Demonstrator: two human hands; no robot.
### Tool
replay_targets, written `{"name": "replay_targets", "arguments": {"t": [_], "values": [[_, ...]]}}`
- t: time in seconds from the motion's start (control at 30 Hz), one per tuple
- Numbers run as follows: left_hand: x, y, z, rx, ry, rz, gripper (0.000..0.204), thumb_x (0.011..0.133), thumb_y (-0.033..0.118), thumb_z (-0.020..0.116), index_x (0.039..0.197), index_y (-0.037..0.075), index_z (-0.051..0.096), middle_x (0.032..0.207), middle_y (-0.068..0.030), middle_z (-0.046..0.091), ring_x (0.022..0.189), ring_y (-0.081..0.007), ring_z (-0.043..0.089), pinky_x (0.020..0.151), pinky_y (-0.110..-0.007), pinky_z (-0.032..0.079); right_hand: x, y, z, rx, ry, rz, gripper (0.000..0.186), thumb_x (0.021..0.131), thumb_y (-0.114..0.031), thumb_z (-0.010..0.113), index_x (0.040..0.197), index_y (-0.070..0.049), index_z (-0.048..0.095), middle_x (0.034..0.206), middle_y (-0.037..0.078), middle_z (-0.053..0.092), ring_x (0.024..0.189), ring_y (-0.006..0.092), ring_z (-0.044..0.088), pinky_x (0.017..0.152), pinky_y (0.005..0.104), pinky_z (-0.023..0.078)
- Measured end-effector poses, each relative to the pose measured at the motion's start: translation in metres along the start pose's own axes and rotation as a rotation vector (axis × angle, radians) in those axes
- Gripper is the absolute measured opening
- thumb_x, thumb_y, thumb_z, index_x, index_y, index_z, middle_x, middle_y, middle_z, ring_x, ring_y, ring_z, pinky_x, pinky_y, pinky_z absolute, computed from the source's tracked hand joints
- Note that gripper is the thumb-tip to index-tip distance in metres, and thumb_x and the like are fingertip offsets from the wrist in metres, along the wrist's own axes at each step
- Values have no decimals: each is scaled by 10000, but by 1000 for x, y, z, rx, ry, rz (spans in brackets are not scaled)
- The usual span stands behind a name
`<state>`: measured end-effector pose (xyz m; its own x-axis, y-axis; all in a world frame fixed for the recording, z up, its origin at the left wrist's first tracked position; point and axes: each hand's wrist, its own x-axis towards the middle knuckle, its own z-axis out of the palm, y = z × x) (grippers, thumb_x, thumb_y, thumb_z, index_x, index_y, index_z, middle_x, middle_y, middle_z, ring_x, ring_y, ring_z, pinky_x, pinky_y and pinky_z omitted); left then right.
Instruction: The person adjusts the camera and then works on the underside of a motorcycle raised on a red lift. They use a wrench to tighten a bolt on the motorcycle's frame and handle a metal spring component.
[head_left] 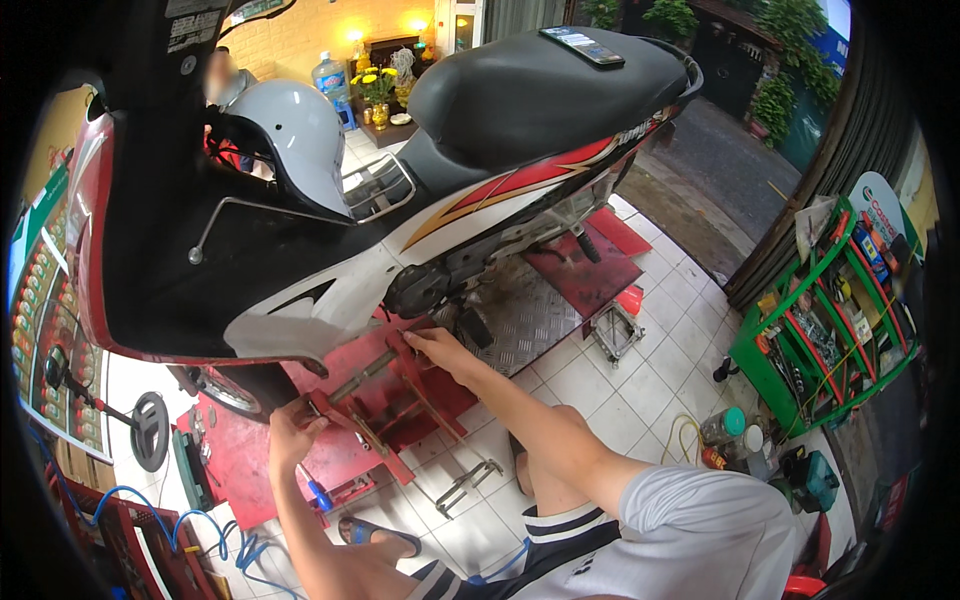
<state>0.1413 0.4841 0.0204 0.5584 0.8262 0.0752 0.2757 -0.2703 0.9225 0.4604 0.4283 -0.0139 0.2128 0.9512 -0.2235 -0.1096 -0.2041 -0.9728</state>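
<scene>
A red metal frame with a long steel rod across it sits below the front of a motorbike. My right hand has its fingers closed round the frame's upper right end. At the other end of the rod, my left hand is closed on the frame's left side; its fingertips are partly hidden. The frame rests over a red lift platform. Just below my left hand lies a blue-handled tool. A metal bracket is on the tiles between my feet.
A green tool rack stands at the right, with jars beside it. A small metal stand is on the floor tiles. Blue hose coils at lower left. A phone lies on the seat. Another person is behind the motorbike.
</scene>
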Motion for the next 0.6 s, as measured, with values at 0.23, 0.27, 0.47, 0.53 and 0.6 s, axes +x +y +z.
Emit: {"name": "replay_targets", "arguments": {"t": [0.23, 0.27, 0.47, 0.53, 0.6], "values": [[-1, -11, 3, -14, 32, 35, 541, 698, -104, 674, 1211, -94, 503, 1090, -155, 625, 991, -216, 636, 867, -328, 517, 2, -1, 1, -32, 30, 20, 393, 918, -426, 585, 976, -45, 660, 792, 3, 587, 711, 91, 541, 634, 268, 462], [-2, -8, 4, -2, 25, 32, 553, 695, -108, 677, 1218, -98, 498, 1116, -162, 616, 1009, -224, 630, 886, -336, 508, 1, -1, 2, -39, 39, 17, 390, 917, -425, 584, 966, -45, 657, 787, 2, 588, 706, 89, 541, 631, 269, 460], [-5, 0, 8, 126, 77, 113, 605, 643, -92, 726, 1207, -94, 508, 1112, -181, 610, 995, -258, 636, 885, -343, 505, -2, -2, 3, -22, 42, -10, 392, 917, -421, 579, 997, -47, 665, 789, -2, 591, 700, 91, 551, 638, 264, 465], [-5, -3, 7, 144, 96, 128, 595, 634, -80, 740, 1189, -94, 525, 1102, -183, 613, 980, -263, 640, 871, -342, 509, -2, -3, 5, -17, 42, -11, 393, 918, -419, 578, 1014, -48, 667, 791, -3, 593, 701, 93, 557, 641, 261, 467], [-3, -4, 6, 161, 104, 135, 562, 636, -71, 744, 1162, -99, 547, 1099, -187, 620, 977, -259, 643, 866, -342, 511, 0, -1, 5, -7, 44, -3, 394, 918, -416, 579, 1028, -49, 669, 794, -3, 595, 705, 96, 562, 645, 259, 470]]}}
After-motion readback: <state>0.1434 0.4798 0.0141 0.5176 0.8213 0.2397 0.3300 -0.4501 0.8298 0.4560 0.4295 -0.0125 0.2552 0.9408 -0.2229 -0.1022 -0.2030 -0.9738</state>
